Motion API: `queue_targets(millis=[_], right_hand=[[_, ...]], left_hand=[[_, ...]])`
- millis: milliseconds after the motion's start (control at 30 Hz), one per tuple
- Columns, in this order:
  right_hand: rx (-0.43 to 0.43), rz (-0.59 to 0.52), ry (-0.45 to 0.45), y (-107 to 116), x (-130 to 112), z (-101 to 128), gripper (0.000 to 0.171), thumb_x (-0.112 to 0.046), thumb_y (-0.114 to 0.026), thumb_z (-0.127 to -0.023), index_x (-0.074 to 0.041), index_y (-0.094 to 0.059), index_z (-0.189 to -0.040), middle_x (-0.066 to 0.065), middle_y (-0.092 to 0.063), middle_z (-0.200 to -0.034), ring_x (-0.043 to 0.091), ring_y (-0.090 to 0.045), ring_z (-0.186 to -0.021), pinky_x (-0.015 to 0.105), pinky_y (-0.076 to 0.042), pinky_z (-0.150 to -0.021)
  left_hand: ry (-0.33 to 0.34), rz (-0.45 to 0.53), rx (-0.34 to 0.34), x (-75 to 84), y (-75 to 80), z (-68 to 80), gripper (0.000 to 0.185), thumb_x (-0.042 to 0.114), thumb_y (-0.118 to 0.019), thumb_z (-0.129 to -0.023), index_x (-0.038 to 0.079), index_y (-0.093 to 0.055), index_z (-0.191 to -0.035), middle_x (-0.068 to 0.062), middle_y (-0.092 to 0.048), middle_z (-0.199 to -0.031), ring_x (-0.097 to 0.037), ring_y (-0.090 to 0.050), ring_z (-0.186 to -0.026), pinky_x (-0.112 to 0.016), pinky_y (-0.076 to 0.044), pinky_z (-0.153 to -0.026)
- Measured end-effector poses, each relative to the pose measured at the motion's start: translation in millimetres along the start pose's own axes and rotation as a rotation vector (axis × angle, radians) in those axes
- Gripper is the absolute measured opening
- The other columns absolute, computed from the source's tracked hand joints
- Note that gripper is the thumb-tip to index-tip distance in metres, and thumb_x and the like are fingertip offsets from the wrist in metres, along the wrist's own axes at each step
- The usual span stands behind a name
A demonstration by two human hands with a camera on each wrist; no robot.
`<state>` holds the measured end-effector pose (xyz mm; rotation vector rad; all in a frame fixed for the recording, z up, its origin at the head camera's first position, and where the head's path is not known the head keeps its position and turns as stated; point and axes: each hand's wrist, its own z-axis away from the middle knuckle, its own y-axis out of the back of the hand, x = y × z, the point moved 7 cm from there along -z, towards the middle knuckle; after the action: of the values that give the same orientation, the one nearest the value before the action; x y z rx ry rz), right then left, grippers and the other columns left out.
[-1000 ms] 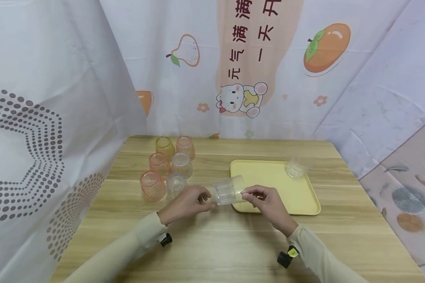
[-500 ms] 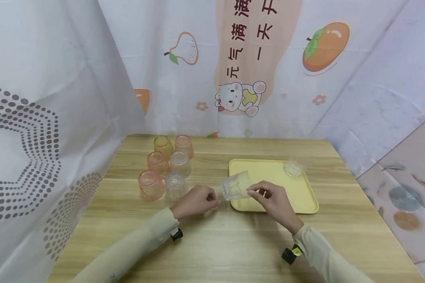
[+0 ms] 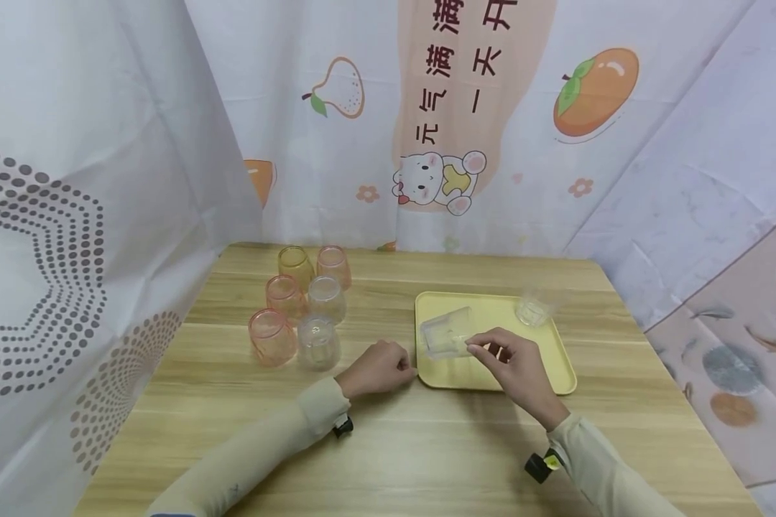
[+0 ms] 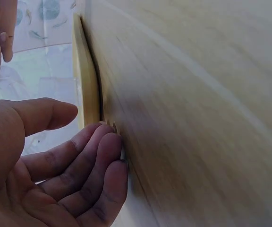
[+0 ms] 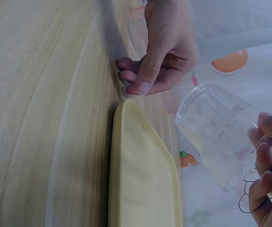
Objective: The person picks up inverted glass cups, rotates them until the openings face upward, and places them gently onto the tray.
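Observation:
A clear glass (image 3: 449,334) with a faceted base tilts on its side over the left part of the yellow tray (image 3: 485,379). At its rim, my right hand (image 3: 509,362) pinches it between thumb and fingers; the right wrist view shows the glass (image 5: 221,135) from the side, its thick base toward my left hand. My left hand (image 3: 381,368) holds nothing, its fingers loosely bent beside the tray's front left corner. The left wrist view has its thumb apart from the fingers (image 4: 110,184). Another clear glass (image 3: 532,311) stands at the tray's back right.
Left on the wooden table (image 3: 388,459) stand two pink glasses (image 3: 273,341) in front, a yellow glass (image 3: 296,263) and another pink one (image 3: 333,266) behind, plus clear glasses (image 3: 319,345) beside them. A printed curtain (image 3: 336,158) hangs behind the table.
My right hand has carried the glass rightward from the tray's left edge to over the tray. My left hand has moved right, away from the group of glasses, to the tray's corner.

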<state>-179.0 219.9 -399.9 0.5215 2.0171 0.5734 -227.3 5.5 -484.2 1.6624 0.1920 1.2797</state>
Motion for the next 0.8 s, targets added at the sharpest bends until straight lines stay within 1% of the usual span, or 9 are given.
queue_targets(millis=[233,400,600,700,800], right_hand=[[0.017,0.043,0.028,7.6,-0.4,-1.6,0.014,-0.011,-0.077,-0.093,-0.023,-0.078,-0.1,-0.013,-0.067,-0.084,0.01,-0.054,-0.064,0.022,-0.045,-0.056],[0.018,0.084,0.041,14.9,2.0,-3.7,0.014,-0.012,-0.078,-0.092,-0.023,-0.078,-0.101,-0.015,-0.067,-0.084,0.009,-0.052,-0.063,0.021,-0.043,-0.055],[0.047,0.141,0.079,29.5,5.5,-4.1,0.016,-0.007,-0.079,-0.09,-0.02,-0.079,-0.101,-0.013,-0.066,-0.082,0.008,-0.048,-0.059,0.019,-0.04,-0.054],[0.067,0.19,0.104,38.8,6.9,-3.0,0.018,-0.004,-0.08,-0.089,-0.019,-0.079,-0.1,-0.013,-0.065,-0.081,0.007,-0.046,-0.056,0.018,-0.038,-0.053],[0.071,0.234,0.132,46.9,8.2,-1.2,0.02,-0.002,-0.08,-0.087,-0.018,-0.078,-0.1,-0.014,-0.065,-0.082,0.006,-0.045,-0.057,0.018,-0.037,-0.053]], left_hand=[[0.006,-0.014,0.014,-0.4,-3.4,-4.6,0.048,0.022,-0.069,-0.096,0.02,-0.047,-0.054,0.014,-0.034,-0.047,-0.002,-0.031,-0.043,-0.02,-0.029,-0.047],[-0.001,-0.004,0.013,1.3,-6.8,-7.4,0.051,0.02,-0.07,-0.095,0.02,-0.042,-0.052,0.014,-0.031,-0.046,-0.001,-0.03,-0.042,-0.019,-0.027,-0.045],[0.01,0.017,0.005,3.4,-9.0,-8.6,0.053,0.016,-0.07,-0.093,0.02,-0.04,-0.05,0.014,-0.029,-0.044,-0.001,-0.026,-0.04,-0.018,-0.024,-0.042],[0.0,0.02,0.004,4.2,-10.3,-10.4,0.054,0.014,-0.07,-0.092,0.02,-0.039,-0.049,0.014,-0.028,-0.044,-0.001,-0.024,-0.04,-0.017,-0.022,-0.041],[0.004,0.011,0.007,3.0,-11.5,-12.7,0.054,0.014,-0.07,-0.091,0.021,-0.039,-0.048,0.014,-0.028,-0.043,0.0,-0.023,-0.039,-0.017,-0.021,-0.041]])
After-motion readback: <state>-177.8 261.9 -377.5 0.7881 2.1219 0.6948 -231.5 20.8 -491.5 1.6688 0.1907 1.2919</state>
